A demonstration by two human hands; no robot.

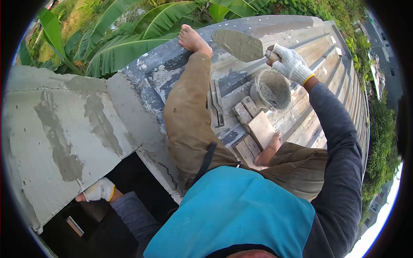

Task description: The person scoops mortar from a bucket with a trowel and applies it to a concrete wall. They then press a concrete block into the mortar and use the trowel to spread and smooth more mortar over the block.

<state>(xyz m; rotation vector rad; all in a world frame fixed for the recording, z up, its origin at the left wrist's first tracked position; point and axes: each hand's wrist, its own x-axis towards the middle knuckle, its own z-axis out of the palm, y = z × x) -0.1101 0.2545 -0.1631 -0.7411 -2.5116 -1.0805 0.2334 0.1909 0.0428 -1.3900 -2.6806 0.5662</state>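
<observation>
My right hand (292, 64), in a white glove with a yellow cuff, is closed round the handle of a trowel (238, 44). Wet grey mortar covers the trowel blade, which points left above the metal roof. Just below this hand stands a bucket (271, 89) with mortar inside and on its rim. My left hand (98, 190), gloved too, is at the lower edge of a concrete slab (81, 124), beside a dark opening. Its fingers are partly hidden, and a thin pale strand hangs at them. Two darker patches of mortar run down the slab.
Corrugated metal roofing (318, 56) spreads to the right under my bare feet. Wooden blocks (247, 148) and a flat tile (261, 129) lie by the bucket. A cracked concrete ledge (146, 146) borders the dark opening (133, 172). Banana leaves (124, 49) rise beyond the roof's edge.
</observation>
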